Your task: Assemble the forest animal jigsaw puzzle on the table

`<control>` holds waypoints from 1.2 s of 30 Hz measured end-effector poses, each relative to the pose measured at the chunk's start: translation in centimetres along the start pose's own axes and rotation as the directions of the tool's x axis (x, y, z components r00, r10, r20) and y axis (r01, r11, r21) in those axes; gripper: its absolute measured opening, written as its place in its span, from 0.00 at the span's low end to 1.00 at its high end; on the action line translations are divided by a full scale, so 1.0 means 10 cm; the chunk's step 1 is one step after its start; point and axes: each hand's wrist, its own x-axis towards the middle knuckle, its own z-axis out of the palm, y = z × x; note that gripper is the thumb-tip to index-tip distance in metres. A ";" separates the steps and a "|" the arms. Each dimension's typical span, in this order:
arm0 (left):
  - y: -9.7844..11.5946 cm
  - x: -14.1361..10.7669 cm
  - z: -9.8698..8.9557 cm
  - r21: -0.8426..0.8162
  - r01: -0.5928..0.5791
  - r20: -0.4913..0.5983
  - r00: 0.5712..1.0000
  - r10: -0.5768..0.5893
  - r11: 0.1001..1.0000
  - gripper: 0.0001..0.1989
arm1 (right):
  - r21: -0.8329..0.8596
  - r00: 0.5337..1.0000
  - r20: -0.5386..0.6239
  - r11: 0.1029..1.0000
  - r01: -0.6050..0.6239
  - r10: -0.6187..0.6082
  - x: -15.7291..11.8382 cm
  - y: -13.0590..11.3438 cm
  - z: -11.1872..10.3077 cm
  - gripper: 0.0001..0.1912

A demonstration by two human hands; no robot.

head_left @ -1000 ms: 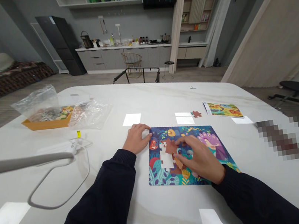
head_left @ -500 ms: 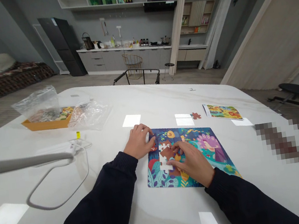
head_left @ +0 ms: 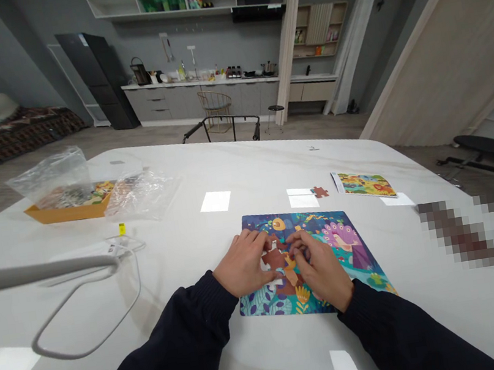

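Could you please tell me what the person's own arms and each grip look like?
The left sleeve and right sleeve are long, very dark navy or black, with snug, gathered cuffs and no visible markings. The left grip and right grip wear no gloves.

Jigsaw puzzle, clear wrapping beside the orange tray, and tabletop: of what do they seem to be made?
Jigsaw puzzle: probably cardboard, smoothly printed, with thin interlocking pieces. Clear wrapping: likely plastic film, glossy, see-through and crumpled. Tabletop: perhaps stone or laminate, polished; veined white, with bright reflections.
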 end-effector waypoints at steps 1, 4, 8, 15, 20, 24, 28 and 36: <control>0.00 0.00 0.00 -0.029 -0.008 0.002 1.000 0.008 1.000 0.22 | 0.005 1.000 -0.008 1.000 -0.004 0.004 0.00 0.00 0.00 0.12; -0.01 -0.01 0.00 -0.105 -0.050 0.004 0.999 0.051 0.993 0.20 | 0.022 1.000 -0.019 1.000 -0.004 0.004 0.00 0.00 0.00 0.11; -0.03 -0.01 -0.01 -0.174 -0.065 0.006 0.998 0.067 0.983 0.19 | 0.022 1.000 -0.017 1.000 -0.009 0.009 0.00 0.01 0.00 0.10; -0.08 0.00 -0.01 -0.221 -0.070 -0.001 0.997 0.072 0.973 0.19 | 0.012 1.000 -0.020 1.000 -0.002 0.002 0.00 0.01 0.01 0.09; -0.11 0.01 -0.06 -0.104 -0.094 -0.020 0.996 0.092 0.990 0.17 | 0.004 0.999 -0.035 1.000 -0.008 0.008 0.01 0.01 0.00 0.09; -0.20 0.01 -0.11 -0.016 -0.066 -0.050 0.997 0.065 0.998 0.17 | 0.002 1.000 -0.027 1.000 -0.013 0.013 0.00 0.00 0.00 0.08; -0.27 0.01 -0.13 -0.007 -0.071 -0.012 0.997 0.071 0.997 0.15 | 0.010 1.000 -0.003 1.000 -0.030 0.030 0.00 -0.01 -0.01 0.07; -0.23 0.02 -0.12 0.005 -0.111 -0.001 0.994 0.111 0.994 0.13 | 0.001 0.999 0.012 0.999 -0.034 0.034 0.00 0.01 0.01 0.07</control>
